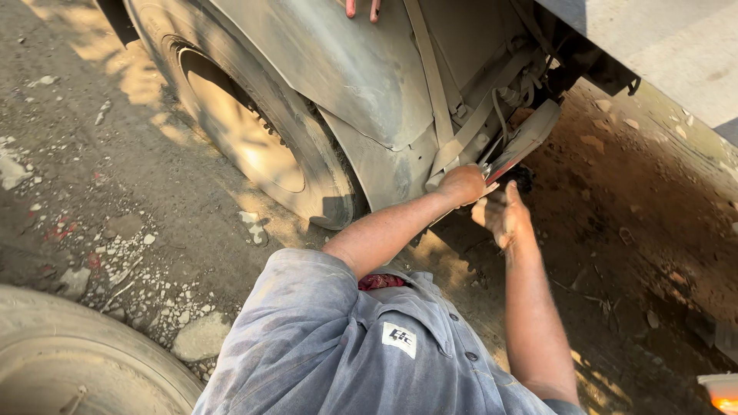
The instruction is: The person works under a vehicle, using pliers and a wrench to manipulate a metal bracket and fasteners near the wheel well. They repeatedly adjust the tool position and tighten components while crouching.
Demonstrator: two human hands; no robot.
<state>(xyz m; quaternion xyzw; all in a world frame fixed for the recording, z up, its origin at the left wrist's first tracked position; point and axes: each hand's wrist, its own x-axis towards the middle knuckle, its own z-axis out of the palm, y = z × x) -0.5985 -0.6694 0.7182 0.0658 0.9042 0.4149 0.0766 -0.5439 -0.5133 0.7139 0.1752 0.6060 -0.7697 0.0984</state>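
Mudguard bracket (520,144) behind the truck wheel (254,138): stiff, heavy, dusty-slick; left hand (463,184) clenched on its lower end, right hand (501,215) open beneath.

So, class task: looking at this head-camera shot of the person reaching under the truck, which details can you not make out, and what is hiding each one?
- Head view: the left hand closes on a shiny tool; its far end is hidden behind the mudguard bracket.
- The right hand: its palm side and anything in it face away.
- The nearer tyre is cut off by the bottom-left edge.
- The orange thing is cut off at the bottom-right corner.
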